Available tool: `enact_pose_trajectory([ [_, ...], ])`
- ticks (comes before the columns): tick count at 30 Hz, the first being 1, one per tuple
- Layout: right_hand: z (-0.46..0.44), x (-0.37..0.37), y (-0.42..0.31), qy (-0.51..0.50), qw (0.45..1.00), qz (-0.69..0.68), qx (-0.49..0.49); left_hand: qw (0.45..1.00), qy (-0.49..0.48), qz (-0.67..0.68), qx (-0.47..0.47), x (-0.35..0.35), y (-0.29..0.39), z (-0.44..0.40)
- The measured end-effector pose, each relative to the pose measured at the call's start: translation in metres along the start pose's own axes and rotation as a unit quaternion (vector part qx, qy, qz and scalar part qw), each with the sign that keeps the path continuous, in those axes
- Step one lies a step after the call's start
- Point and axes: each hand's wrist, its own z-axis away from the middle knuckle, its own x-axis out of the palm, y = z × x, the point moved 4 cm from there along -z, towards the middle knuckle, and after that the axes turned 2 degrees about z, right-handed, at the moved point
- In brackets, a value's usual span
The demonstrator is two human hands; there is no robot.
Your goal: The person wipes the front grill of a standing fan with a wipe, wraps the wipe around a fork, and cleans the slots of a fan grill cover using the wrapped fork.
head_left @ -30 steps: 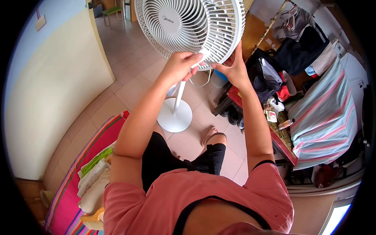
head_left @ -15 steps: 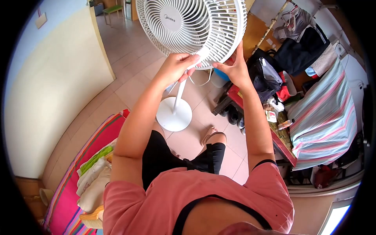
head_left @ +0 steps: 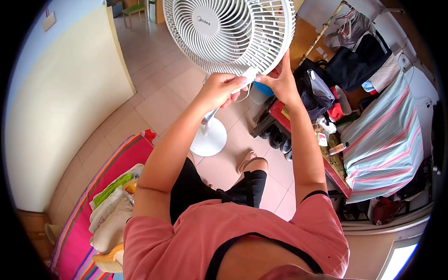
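Note:
A white standing fan [head_left: 206,21] with a round grille fills the top of the head view, its face tilted up toward me. My left hand [head_left: 223,91] is closed at the lower rim, thumb and fingers pinching a small white piece [head_left: 250,73] against the grille edge. Whether that piece is a cloth or a part of the fan, I cannot tell. On the lower right of the rim, my right hand [head_left: 281,84] grips the grille, thumb in front and fingers behind, partly hidden. The fan's round base [head_left: 209,140] stands on the tiled floor below.
To the left is a bed with a pink striped cover [head_left: 119,175] and folded clothes [head_left: 112,212]. A red-edged table [head_left: 333,168] on the right bears a bag [head_left: 315,93] and small items, with shoes [head_left: 276,139] underneath. Striped fabric [head_left: 385,149] hangs beside it.
My left hand has slid right and slightly down along the lower rim with the white piece, coming closer to my right hand. The right hand keeps its hold on the rim.

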Motion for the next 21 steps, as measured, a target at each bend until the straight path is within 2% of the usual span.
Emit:
enact_pose_trajectory([
  [3, 0.000, 0.000, 0.000, 0.000, 1.000, 0.024, -0.004, 1.000, -0.017, -0.004, 0.003, 0.005, 0.000, -0.010],
  [6, 0.001, -0.002, 0.001, -0.017, 0.999, -0.031, 0.017, 1.000, -0.006, -0.002, 0.010, 0.000, 0.001, -0.020],
  [8, 0.002, -0.004, -0.001, -0.043, 0.999, -0.026, -0.007, 1.000, 0.000, -0.013, 0.020, -0.004, 0.005, -0.026],
  [12, 0.001, -0.003, -0.004, -0.028, 0.999, 0.022, -0.037, 0.999, 0.032, -0.006, 0.012, 0.001, 0.000, -0.019],
  [14, 0.002, -0.004, -0.007, -0.027, 0.999, 0.009, -0.025, 0.999, -0.007, 0.040, 0.001, 0.011, -0.005, -0.016],
  [15, 0.003, -0.003, -0.009, -0.026, 1.000, -0.004, -0.015, 0.999, 0.019, 0.046, 0.013, 0.016, -0.009, -0.014],
  [18, 0.004, -0.003, -0.014, -0.031, 0.999, 0.001, -0.031, 0.998, 0.015, 0.053, 0.018, 0.016, -0.011, -0.014],
  [20, 0.004, -0.003, -0.012, -0.035, 0.999, -0.010, -0.031, 1.000, -0.004, 0.017, 0.010, 0.008, -0.007, -0.012],
  [21, 0.003, -0.003, -0.009, -0.035, 0.999, -0.010, -0.031, 1.000, 0.022, -0.002, 0.010, 0.001, -0.004, -0.011],
])
